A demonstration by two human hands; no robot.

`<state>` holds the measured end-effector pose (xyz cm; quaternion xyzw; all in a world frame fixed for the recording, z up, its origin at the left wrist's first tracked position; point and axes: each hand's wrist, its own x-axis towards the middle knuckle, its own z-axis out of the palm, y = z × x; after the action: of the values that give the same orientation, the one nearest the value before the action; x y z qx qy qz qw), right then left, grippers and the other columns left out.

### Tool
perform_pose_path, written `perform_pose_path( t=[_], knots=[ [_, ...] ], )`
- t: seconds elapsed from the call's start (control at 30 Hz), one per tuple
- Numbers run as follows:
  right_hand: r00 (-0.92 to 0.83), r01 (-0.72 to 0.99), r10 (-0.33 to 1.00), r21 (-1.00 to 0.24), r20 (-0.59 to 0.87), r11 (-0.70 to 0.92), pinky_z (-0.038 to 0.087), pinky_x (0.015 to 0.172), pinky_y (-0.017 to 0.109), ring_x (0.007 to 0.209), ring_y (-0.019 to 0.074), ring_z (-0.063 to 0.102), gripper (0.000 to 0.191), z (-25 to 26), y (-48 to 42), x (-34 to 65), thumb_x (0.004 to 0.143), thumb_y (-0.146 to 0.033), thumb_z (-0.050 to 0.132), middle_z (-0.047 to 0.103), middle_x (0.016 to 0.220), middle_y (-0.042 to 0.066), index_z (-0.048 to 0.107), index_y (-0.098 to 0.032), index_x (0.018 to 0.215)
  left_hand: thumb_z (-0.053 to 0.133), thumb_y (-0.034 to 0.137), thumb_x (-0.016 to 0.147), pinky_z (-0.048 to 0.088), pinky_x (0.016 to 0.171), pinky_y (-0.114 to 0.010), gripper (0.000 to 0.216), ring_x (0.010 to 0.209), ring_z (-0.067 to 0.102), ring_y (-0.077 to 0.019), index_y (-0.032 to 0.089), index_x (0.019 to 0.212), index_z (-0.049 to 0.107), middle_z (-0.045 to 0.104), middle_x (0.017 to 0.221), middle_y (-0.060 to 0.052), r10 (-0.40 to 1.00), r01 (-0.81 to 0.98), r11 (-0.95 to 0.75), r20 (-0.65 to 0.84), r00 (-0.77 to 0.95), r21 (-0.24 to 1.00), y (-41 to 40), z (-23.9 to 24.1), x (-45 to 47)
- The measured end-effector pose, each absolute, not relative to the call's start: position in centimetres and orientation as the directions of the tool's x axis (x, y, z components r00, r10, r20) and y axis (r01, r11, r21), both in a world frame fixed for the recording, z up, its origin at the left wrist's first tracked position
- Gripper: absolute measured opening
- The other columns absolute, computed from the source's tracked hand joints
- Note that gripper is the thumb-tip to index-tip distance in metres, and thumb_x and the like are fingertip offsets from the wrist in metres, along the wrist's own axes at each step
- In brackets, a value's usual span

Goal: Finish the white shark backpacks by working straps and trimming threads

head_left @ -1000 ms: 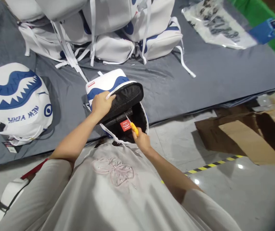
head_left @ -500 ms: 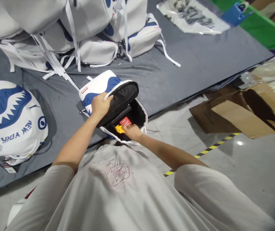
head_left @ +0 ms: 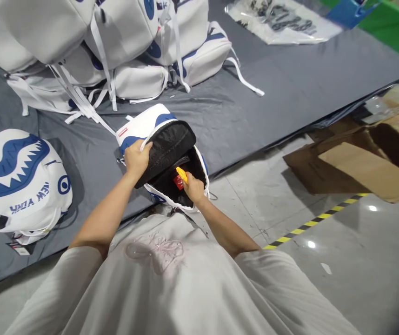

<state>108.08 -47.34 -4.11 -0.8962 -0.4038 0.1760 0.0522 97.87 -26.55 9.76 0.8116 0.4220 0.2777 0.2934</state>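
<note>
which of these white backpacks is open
The backpack gripped by the left hand, its flap held back, baring black lining and a red label. The NEW YORK backpack and stacked backpacks show no such opening.

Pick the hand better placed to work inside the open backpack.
Probably the right hand: it holds the yellow tool near the red label inside; the left hand holds the flap open.

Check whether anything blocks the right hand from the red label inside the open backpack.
Nothing visible does, apart from the yellow tool in the right hand, which covers part of the red label in this view. The left hand holds the flap of the backpack open, clear of the label.
</note>
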Motion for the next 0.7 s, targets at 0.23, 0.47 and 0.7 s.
perform_pose_path(
  t=[0.23,0.47,0.7],
  knots=[
    [0.573,0.650,0.743,-0.359,-0.346,-0.669,0.039,0.076,0.029,0.102,0.0274,0.065,0.048,-2.7,-47.7,108.9,0.104,-0.039,0.038,0.067,0.118,0.016,0.040,-0.013,0.144,0.060,0.037,0.086,0.023,0.058,-0.026,0.033,0.058,0.037,-0.0116,0.018,0.061,0.051,0.042,0.057,0.004,0.877,0.580,-0.438,0.183,0.445,0.687,-24.7,9.3,97.9],
    [0.512,0.431,0.675,-0.521,-0.531,-0.737,0.043,0.073,0.032,0.085,0.0274,0.065,0.029,0.7,-49.9,109.8,0.092,-0.033,0.062,0.069,0.093,0.012,0.057,-0.016,0.114,0.060,0.038,0.086,0.031,0.062,-0.026,0.031,0.062,0.040,-0.0140,0.019,0.063,0.051,0.044,0.062,0.002,0.897,0.690,-0.363,0.036,0.440,0.626,-21.4,8.8,99.7],
    [0.355,-0.128,0.601,-0.674,-0.716,-0.727,0.043,0.049,0.029,0.042,0.0128,0.038,0.054,3.5,-55.7,113.4,0.090,-0.074,0.034,0.032,0.053,-0.009,0.044,-0.021,0.094,0.063,0.036,0.083,0.047,0.081,-0.030,0.022,0.081,0.060,-0.0206,0.016,0.076,0.065,0.065,0.081,-0.004,0.882,0.717,-0.165,-0.224,0.414,0.677,-17.2,5.3,100.5]
  ],
)
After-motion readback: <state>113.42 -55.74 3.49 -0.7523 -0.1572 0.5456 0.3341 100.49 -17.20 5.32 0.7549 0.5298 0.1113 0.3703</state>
